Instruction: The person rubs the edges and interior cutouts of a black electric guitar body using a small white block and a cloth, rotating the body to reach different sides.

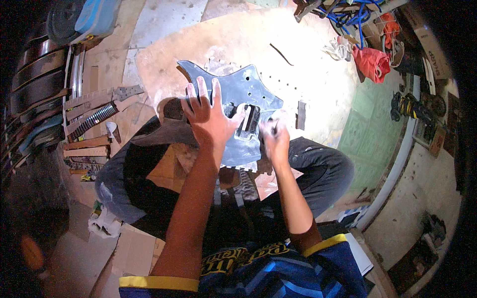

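A grey-blue electric guitar body (233, 82), dusted with white powder, lies across my folded legs and the floor. Its horns point away from me, and rectangular cavities and small round holes show in its face. My left hand (206, 116) rests flat on its left side, fingers spread and thumb reaching toward the middle cavity. At the body's right edge is my right hand (277, 136), its fingers curled and whitened with dust. Motion blurs those fingertips, and whatever they grip is too small to tell.
A dark curved piece (166, 128) lies left of the body. Further left are a fretted guitar neck (94, 121) and several wooden pieces. Dark curved shapes (39, 74) are stacked at the far left. A dark strip (301, 115), red cloth (372, 64) and blue cables (348, 20) lie to the right.
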Tool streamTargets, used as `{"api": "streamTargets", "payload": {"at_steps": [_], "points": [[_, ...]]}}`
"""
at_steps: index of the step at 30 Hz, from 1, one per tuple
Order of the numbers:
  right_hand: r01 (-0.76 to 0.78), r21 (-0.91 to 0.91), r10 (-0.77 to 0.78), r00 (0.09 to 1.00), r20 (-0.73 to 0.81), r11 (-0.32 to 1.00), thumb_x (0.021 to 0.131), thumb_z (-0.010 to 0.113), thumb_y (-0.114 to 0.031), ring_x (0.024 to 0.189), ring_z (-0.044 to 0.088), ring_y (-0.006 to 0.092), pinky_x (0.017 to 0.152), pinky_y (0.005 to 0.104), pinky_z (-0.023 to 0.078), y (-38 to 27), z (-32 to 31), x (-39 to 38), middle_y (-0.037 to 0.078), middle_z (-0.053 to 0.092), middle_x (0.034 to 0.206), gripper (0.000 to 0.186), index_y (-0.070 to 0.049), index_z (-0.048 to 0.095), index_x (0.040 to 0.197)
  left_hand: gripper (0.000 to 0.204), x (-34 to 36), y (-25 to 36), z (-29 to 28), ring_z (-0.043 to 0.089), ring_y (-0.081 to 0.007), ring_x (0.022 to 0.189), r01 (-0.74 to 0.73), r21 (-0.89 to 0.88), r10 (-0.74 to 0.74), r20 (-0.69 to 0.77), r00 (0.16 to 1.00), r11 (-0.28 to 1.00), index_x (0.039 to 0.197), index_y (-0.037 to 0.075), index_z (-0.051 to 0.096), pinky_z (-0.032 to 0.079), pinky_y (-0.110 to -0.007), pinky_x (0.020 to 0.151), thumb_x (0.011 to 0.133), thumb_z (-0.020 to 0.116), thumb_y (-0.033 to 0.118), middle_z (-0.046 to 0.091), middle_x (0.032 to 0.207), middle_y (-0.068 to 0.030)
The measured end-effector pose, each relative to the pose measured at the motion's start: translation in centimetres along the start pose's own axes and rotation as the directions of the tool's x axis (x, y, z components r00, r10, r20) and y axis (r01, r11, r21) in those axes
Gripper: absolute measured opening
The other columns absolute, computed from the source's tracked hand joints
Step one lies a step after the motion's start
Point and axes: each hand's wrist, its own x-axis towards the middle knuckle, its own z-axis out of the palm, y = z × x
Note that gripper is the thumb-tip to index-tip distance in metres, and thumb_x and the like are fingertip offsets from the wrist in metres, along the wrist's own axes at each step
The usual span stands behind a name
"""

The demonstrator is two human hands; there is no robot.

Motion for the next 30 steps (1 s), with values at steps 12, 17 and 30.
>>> {"api": "streamTargets", "payload": {"at_steps": [12, 17, 30], "points": [[0.024, -0.18, -0.025, 1.0, -0.005, 0.983, 0.087, 0.075, -0.006, 0.075, 0.054, 0.0112, 0.071, 0.0282, 0.047, -0.3, -0.3, -2.0, 0.003, 0.06, 0.078, 0.019, -0.003, 0.057, 0.082, 0.093, -0.2, -0.1, 0.0, 0.027, -0.044, 0.147, -0.003, 0.002, 0.003, -0.006, 1.0, 1.0, 0.148, 0.011, 0.046, 0.019, -0.063, 0.117, 0.077, 0.067, 0.068, 0.03, 0.159, -0.0235], [0.013, -0.001, -0.013, 0.996, -0.089, 1.0, 0.084, 0.077, -0.009, 0.07, 0.054, 0.0203, 0.07, 0.0335, 0.047, -0.7, 0.7, 1.4, 0.012, 0.059, 0.075, 0.02, -0.002, 0.059, 0.08, 0.093, -0.4, -0.1, 0.0, 0.027, -0.0433, 0.147, 0.0, -0.005, 0.0, -0.017, 1.0, 1.0, 0.149, 0.011, 0.046, 0.018, -0.062, 0.117, 0.078, 0.068, 0.067, 0.03, 0.159, -0.0229], [0.071, -0.109, -0.071, 0.997, 0.011, 0.991, 0.088, 0.075, -0.008, 0.076, 0.053, 0.0096, 0.073, 0.0283, 0.046, 0.3, -0.4, -2.3, 0.002, 0.06, 0.077, 0.016, -0.003, 0.06, 0.085, 0.094, -0.2, 0.0, -0.1, 0.024, -0.044, 0.147, -0.002, 0.045, 0.001, 0.029, 1.0, 0.999, 0.151, 0.013, 0.044, 0.018, -0.063, 0.117, 0.078, 0.068, 0.067, 0.026, 0.16, -0.0222]]}}
